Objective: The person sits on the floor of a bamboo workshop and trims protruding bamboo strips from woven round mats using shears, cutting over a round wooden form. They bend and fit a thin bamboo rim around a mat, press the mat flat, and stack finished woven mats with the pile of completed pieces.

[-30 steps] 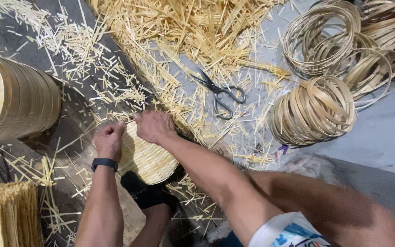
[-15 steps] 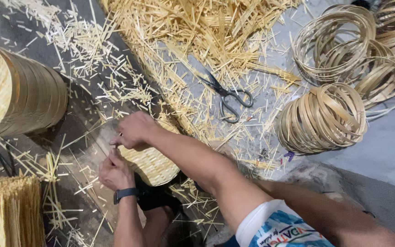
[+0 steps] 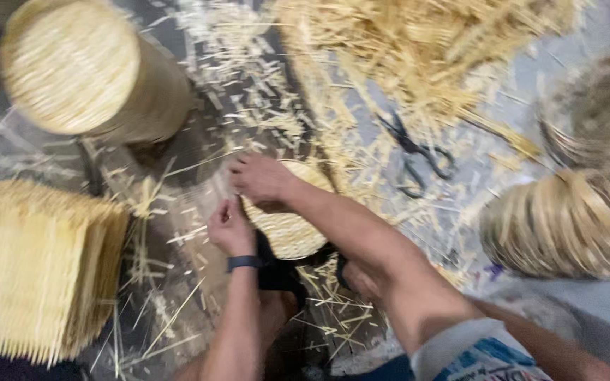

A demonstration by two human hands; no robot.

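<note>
Head view, blurred by motion: nearest the camera, a dark wristband [image 3: 243, 263] is seen on the left forearm, and a white and blue sleeve [image 3: 471, 351] on the right arm. The left hand [image 3: 230, 227] is set at the left edge of a round woven bamboo disc [image 3: 287, 222], fingers curled at its rim; whether the rim is actually pinched cannot be told. The right hand [image 3: 261, 178] is laid over the disc's upper left edge, grip closed on the weave. The disc is held low in front of the body, above a floor [image 3: 199, 152] littered with bamboo splinters [image 3: 262, 106]. To the left, a stack of square woven mats [image 3: 33, 264] is seen. To the right, a bundle of bamboo hoops [image 3: 566, 222] is lying. Further out, black scissors [image 3: 414, 152] are lying among the scraps. Farthest, a woven cylinder [image 3: 86, 74] is at upper left and a heap of bamboo strips [image 3: 425, 42] at the top.
</note>
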